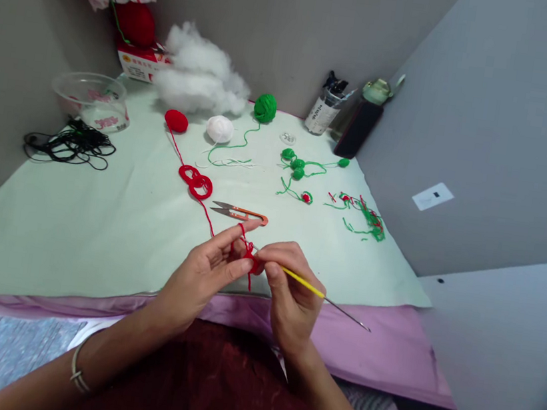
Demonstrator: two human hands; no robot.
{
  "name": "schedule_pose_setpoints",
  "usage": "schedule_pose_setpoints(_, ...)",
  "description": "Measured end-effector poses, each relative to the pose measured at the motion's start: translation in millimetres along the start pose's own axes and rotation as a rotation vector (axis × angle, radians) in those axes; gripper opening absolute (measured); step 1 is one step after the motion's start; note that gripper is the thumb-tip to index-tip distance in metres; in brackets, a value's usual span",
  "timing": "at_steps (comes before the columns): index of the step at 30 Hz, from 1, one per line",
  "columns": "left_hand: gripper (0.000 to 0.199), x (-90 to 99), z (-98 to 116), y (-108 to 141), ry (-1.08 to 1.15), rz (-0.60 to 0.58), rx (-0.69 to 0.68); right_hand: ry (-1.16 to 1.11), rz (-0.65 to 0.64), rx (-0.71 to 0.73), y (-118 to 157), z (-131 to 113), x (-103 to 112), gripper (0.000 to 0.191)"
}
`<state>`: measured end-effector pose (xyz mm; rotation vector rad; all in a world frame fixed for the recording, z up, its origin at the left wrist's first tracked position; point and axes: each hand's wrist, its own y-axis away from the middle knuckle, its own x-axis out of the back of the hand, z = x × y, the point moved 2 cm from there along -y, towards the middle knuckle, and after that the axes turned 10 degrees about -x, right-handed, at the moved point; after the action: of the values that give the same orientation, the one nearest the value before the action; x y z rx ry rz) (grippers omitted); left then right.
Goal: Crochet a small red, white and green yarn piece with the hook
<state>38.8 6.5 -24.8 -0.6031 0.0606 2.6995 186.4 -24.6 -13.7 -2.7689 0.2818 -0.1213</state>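
My left hand (209,267) pinches a small red crochet piece (254,266) between thumb and fingers, with red yarn looped over its raised index finger. In my right hand (293,288) is a crochet hook (304,282) with a yellow grip, its far metal end pointing down to the right. The hook's working tip meets the red loops between the hands, partly hidden by fingers. From the left hand the red yarn (208,219) runs back through coiled red loops (196,183) to a red yarn ball (177,121). Orange thread snips (241,213) lie just beyond the left fingertips.
Behind are white stuffing (200,74), a white yarn ball (219,129) and a green yarn ball (265,108). Small green crocheted pieces (298,168) and yarn scraps (372,219) lie right. A clear tub (93,100) and black cord (77,142) sit left; a dark bottle (359,129) stands back right.
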Motion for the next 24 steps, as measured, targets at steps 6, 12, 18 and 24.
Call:
schedule_pose_setpoints(6, 0.079, 2.5, 3.4, -3.1, -0.02, -0.008, -0.027, -0.04, -0.077, -0.11, -8.0, 3.2, 2.2, 0.015)
schedule_pose_setpoints(12, 0.066, 6.3, 6.8, -4.9, -0.086, 0.015, -0.08, 0.002, -0.17, -0.138, -11.4, 0.6, 4.7, 0.017)
schedule_pose_setpoints(18, 0.041, 8.0, 6.3, -9.0, 0.038, -0.044, -0.036, -0.16, -0.09, -0.193, -13.9, 5.1, 4.2, 0.016)
schedule_pose_setpoints(24, 0.058, 5.7, 5.5, -10.3, 0.056, -0.032, -0.034, -0.233, -0.052, -0.237, -12.3, 8.2, 2.8, 0.014)
